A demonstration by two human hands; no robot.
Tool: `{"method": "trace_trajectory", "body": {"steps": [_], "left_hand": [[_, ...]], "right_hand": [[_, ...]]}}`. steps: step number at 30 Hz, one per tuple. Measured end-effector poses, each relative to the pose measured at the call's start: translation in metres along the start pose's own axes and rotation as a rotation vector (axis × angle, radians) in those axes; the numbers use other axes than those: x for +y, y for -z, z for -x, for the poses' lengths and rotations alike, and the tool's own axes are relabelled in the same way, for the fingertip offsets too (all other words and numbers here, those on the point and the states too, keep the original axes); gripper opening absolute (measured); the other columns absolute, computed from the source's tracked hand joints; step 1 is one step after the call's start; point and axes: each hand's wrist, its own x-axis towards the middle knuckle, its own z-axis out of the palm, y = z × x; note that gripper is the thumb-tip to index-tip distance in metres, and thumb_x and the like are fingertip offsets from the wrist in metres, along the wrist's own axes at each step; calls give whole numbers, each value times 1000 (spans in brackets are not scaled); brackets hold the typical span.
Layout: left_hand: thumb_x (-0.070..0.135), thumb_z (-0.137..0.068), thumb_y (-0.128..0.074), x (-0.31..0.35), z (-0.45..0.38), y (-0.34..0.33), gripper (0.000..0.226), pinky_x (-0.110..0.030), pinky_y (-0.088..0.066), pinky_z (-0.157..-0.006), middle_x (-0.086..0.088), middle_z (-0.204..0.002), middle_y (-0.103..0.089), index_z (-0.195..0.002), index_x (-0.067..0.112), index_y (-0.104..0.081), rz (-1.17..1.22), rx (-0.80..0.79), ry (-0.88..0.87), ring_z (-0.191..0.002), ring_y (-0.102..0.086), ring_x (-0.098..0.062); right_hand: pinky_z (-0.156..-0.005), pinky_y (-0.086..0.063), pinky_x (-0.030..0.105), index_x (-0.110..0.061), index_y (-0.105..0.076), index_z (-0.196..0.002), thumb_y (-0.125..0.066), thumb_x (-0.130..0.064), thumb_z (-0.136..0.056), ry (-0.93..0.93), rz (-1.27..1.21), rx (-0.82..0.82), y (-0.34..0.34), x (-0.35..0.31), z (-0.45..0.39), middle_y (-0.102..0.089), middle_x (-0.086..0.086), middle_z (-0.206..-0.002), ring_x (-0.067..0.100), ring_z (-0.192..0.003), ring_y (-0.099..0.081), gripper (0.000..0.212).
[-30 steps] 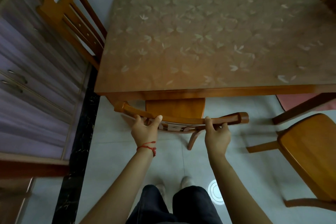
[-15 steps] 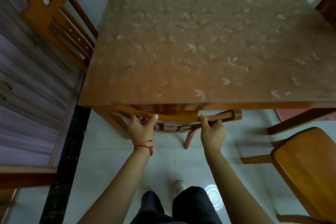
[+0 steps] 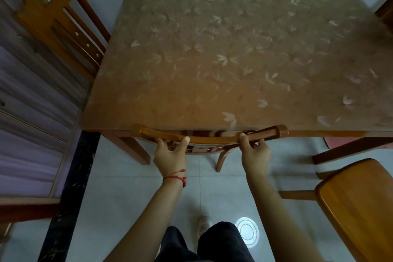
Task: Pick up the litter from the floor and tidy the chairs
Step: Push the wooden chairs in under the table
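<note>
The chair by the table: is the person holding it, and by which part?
Yes. Both hands grip the chair by its curved top rail: left hand left of the middle, right hand toward the right end.

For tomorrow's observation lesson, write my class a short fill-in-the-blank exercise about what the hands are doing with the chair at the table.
1. Both hands grip the top rail of a wooden ____ at the table.
2. A red string is tied round the wrist of the ____ hand.
3. The chair's seat is hidden under the ____.
4. The right hand holds the rail nearer its ____ end.

Missing words: chair; left; table; right
</note>
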Motion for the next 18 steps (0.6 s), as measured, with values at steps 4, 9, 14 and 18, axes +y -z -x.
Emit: {"method": "trace_trajectory", "body": {"steps": [4, 9, 14, 18], "left_hand": [[24, -70, -79, 0, 0, 1, 48, -31, -48, -86, -4, -101, -67, -108, 4, -58, -4, -4, 3, -94, -62, -19], [26, -71, -78, 1, 2, 2, 49, -34, -48, -87, 1, -98, -64, -109, 5, -57, -22, -14, -2, -97, -62, -21], [25, -75, -75, 4, 5, 12, 57, -27, -44, -88, 0, -113, -60, -124, 6, -53, -32, -63, -38, -105, -55, -12], [28, -83, -67, -2, 12, 31, 56, -23, -34, -90, -2, -125, -53, -131, 5, -47, -171, -156, -179, -116, -47, -14]], "right_hand": [[-52, -39, 19, -7, -59, -87, -60, -30, -86, 2, -13, 2, 0, 0, 1, -64, -1, -67, 6, -61, -58, 24], [-51, -36, 15, -7, -58, -97, -58, -34, -88, 31, 19, -17, 1, 3, 2, -60, -10, -68, -1, -61, -55, 28], [-72, -40, 22, -10, -54, -114, -55, -41, -88, 68, 72, -70, 8, 5, 7, -60, -8, -87, 9, -83, -57, 40], [-89, -44, 36, -13, -47, -129, -55, -43, -88, 130, 188, -53, 22, 15, 19, -57, 5, -125, 22, -113, -53, 52]]}}
